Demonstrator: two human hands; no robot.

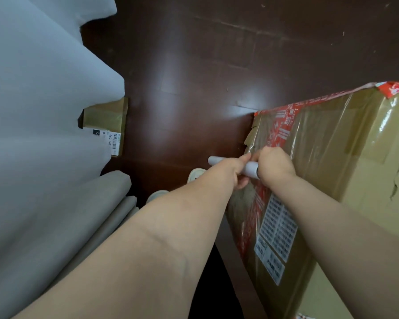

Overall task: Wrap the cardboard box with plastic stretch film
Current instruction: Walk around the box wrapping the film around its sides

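From my end the cardboard box reads as matt brown board, torn rough along one crack. The stretch film over it is clear glossy plastic, wrinkles catching the light. The red tape underneath looks shiny too, and the white labels are plain paper. The film roll is a smooth, pale tube, fairly matt. The floor is dark polished wood, quite reflective. The grey cloth is soft and matt, and the small box wears glossy brown tape.
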